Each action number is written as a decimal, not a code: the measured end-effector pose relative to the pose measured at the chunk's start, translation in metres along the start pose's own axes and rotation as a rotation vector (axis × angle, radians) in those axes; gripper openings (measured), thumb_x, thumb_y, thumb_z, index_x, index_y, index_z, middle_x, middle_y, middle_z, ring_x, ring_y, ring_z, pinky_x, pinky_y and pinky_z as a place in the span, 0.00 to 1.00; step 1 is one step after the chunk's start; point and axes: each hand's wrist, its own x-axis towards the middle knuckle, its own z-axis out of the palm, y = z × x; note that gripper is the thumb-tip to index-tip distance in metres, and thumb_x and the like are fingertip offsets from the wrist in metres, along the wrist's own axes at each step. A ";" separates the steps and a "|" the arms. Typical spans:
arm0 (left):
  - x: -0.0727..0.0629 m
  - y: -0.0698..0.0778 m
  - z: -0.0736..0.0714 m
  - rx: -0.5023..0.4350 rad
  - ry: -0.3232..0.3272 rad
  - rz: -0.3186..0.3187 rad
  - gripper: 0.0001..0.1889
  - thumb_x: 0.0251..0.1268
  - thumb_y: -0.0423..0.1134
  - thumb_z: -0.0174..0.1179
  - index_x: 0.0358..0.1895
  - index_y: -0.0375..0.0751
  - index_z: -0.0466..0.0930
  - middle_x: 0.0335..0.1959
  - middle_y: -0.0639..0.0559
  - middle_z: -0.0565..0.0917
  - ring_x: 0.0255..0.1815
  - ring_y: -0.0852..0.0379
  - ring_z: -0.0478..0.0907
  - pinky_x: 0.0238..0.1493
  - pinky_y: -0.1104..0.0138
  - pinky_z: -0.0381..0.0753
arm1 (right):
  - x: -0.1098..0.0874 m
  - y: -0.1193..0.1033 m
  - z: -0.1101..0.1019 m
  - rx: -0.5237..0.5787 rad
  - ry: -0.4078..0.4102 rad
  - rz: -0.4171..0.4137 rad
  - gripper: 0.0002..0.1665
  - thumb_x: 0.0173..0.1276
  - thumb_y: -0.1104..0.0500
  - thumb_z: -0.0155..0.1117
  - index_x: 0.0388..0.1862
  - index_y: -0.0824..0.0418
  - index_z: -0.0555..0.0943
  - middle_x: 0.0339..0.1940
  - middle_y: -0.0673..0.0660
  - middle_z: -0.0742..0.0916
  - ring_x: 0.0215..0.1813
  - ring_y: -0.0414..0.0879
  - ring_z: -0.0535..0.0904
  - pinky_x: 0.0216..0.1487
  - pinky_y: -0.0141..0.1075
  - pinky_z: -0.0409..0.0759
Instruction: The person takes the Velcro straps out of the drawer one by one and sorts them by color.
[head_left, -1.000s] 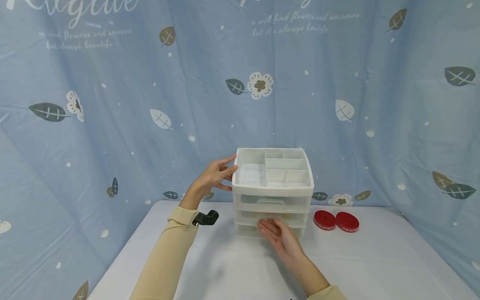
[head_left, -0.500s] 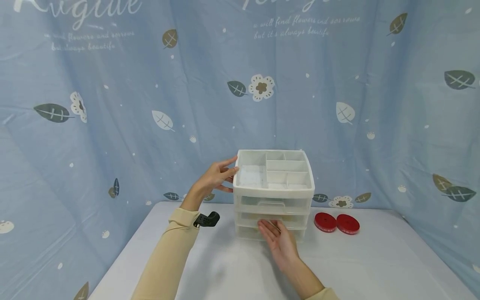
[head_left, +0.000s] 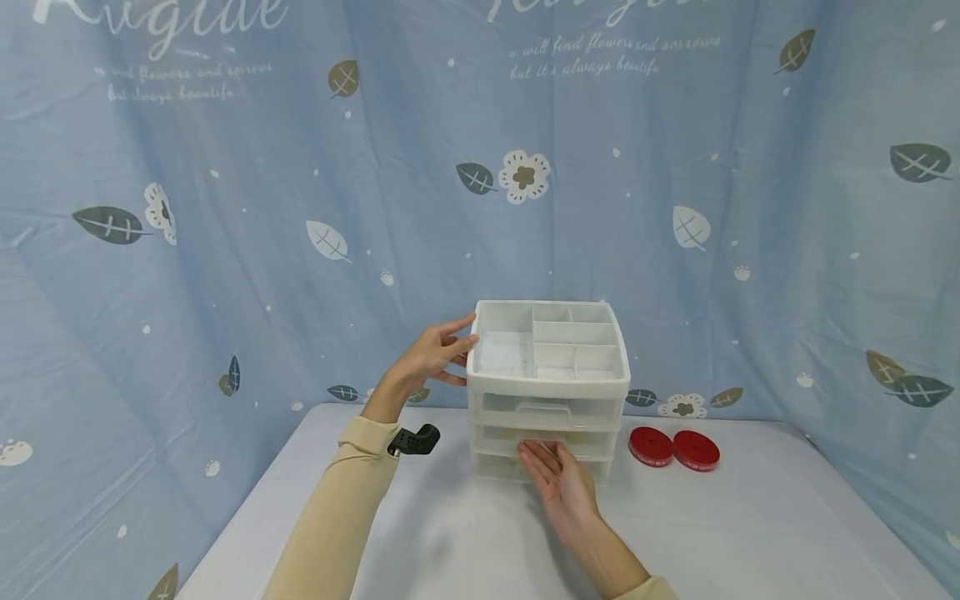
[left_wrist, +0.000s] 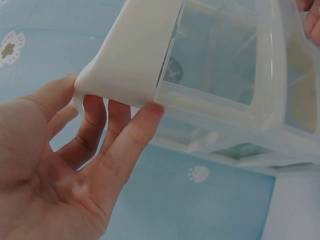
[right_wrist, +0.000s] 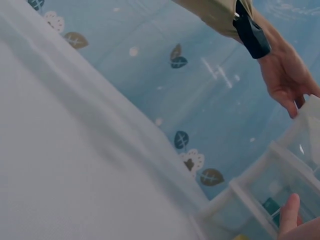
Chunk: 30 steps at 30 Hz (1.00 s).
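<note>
A white drawer organizer (head_left: 546,387) with a divided top tray and three see-through drawers stands on the table. My left hand (head_left: 429,354) holds the upper left side of it. In the left wrist view, the thumb is at the tray's corner and the other fingers lie along the side wall. At the front, my right hand (head_left: 566,492) is turned palm up, fingers at the handle of the middle drawer (head_left: 495,438); its fingertips are partly hidden under the handle. Small green things (right_wrist: 271,206) show through the drawer wall in the right wrist view.
Two red ribbon rolls (head_left: 651,447) lie side by side, right of the organizer. A white cloth covers the table (head_left: 720,533). Close behind hangs a blue curtain (head_left: 390,167) printed with leaves and flowers. A black wrist mount (head_left: 417,439) sits on the left sleeve.
The head view has shifted slightly, so everything sits a little lower in it. My right wrist has turned a bit more upright. Both hands keep their places and the drawers look unmoved.
</note>
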 end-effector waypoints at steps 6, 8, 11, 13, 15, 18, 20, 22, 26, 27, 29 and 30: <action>-0.001 0.001 0.000 -0.001 0.003 -0.003 0.32 0.73 0.49 0.56 0.76 0.68 0.55 0.55 0.39 0.80 0.44 0.50 0.85 0.45 0.49 0.88 | -0.002 0.000 -0.003 -0.021 -0.007 0.000 0.15 0.84 0.56 0.30 0.53 0.66 0.61 0.50 0.63 0.84 0.58 0.54 0.83 0.68 0.40 0.76; -0.002 0.001 0.000 0.004 0.007 -0.004 0.32 0.73 0.49 0.56 0.76 0.68 0.56 0.55 0.40 0.81 0.44 0.51 0.85 0.43 0.51 0.89 | -0.005 0.000 -0.003 -0.042 -0.008 0.013 0.16 0.84 0.55 0.30 0.54 0.66 0.61 0.52 0.63 0.83 0.61 0.54 0.81 0.68 0.39 0.76; -0.002 0.001 0.000 0.008 0.009 -0.002 0.32 0.73 0.49 0.56 0.76 0.68 0.56 0.56 0.40 0.81 0.44 0.51 0.85 0.41 0.54 0.90 | -0.012 0.000 -0.004 -0.063 -0.006 0.036 0.17 0.84 0.54 0.30 0.55 0.66 0.61 0.54 0.63 0.83 0.62 0.54 0.81 0.68 0.39 0.76; -0.002 0.001 0.000 0.006 0.009 0.000 0.32 0.73 0.49 0.56 0.76 0.68 0.56 0.56 0.40 0.80 0.44 0.50 0.85 0.41 0.54 0.90 | -0.018 0.000 -0.005 -0.070 -0.006 0.043 0.17 0.84 0.53 0.31 0.54 0.65 0.61 0.53 0.62 0.84 0.62 0.53 0.81 0.68 0.39 0.77; -0.001 0.001 0.000 0.004 0.007 0.001 0.32 0.73 0.49 0.56 0.76 0.68 0.56 0.56 0.39 0.80 0.44 0.50 0.85 0.41 0.54 0.90 | -0.025 0.000 -0.005 -0.081 0.001 0.047 0.17 0.84 0.53 0.30 0.54 0.65 0.62 0.52 0.60 0.86 0.60 0.52 0.82 0.66 0.38 0.78; -0.001 0.001 0.000 0.000 0.007 -0.003 0.32 0.73 0.49 0.56 0.76 0.68 0.56 0.56 0.39 0.80 0.45 0.49 0.85 0.41 0.54 0.90 | -0.035 0.001 -0.006 -0.096 0.009 0.055 0.18 0.85 0.52 0.29 0.54 0.65 0.62 0.51 0.59 0.86 0.59 0.50 0.83 0.65 0.38 0.79; -0.001 0.001 0.001 0.001 0.005 -0.004 0.32 0.73 0.49 0.56 0.76 0.67 0.55 0.57 0.39 0.80 0.45 0.49 0.85 0.41 0.54 0.90 | -0.042 0.002 -0.007 -0.109 0.023 0.063 0.18 0.85 0.52 0.29 0.54 0.64 0.62 0.51 0.59 0.86 0.59 0.49 0.83 0.65 0.37 0.79; -0.001 0.002 0.001 0.001 0.005 -0.005 0.32 0.73 0.49 0.56 0.76 0.67 0.55 0.57 0.39 0.80 0.45 0.49 0.85 0.41 0.54 0.90 | -0.047 0.003 -0.007 -0.116 0.036 0.078 0.19 0.85 0.50 0.29 0.56 0.64 0.61 0.53 0.59 0.86 0.59 0.49 0.83 0.65 0.38 0.79; -0.001 0.002 0.001 -0.002 0.009 -0.009 0.32 0.73 0.48 0.56 0.76 0.68 0.56 0.56 0.40 0.80 0.45 0.49 0.85 0.41 0.53 0.89 | -0.056 0.004 -0.008 -0.154 0.055 0.100 0.21 0.84 0.48 0.30 0.58 0.63 0.59 0.55 0.59 0.85 0.59 0.48 0.83 0.65 0.39 0.79; -0.002 0.002 0.001 0.001 0.008 -0.006 0.32 0.73 0.48 0.56 0.76 0.67 0.56 0.57 0.39 0.80 0.44 0.49 0.85 0.41 0.53 0.89 | -0.058 0.005 -0.008 -0.164 0.059 0.107 0.21 0.84 0.47 0.30 0.58 0.63 0.59 0.56 0.59 0.85 0.60 0.48 0.83 0.65 0.39 0.79; -0.002 0.002 0.001 0.000 0.008 -0.008 0.32 0.73 0.48 0.56 0.76 0.67 0.56 0.57 0.40 0.80 0.44 0.50 0.85 0.43 0.50 0.89 | -0.062 0.005 -0.009 -0.176 0.074 0.116 0.22 0.84 0.47 0.31 0.59 0.63 0.59 0.55 0.58 0.85 0.59 0.48 0.83 0.64 0.39 0.80; -0.002 0.002 0.001 0.000 0.008 -0.007 0.32 0.73 0.48 0.56 0.76 0.67 0.56 0.57 0.39 0.80 0.44 0.50 0.85 0.44 0.49 0.88 | -0.064 0.005 -0.010 -0.177 0.086 0.120 0.22 0.84 0.47 0.31 0.59 0.64 0.59 0.54 0.58 0.86 0.59 0.49 0.83 0.64 0.39 0.80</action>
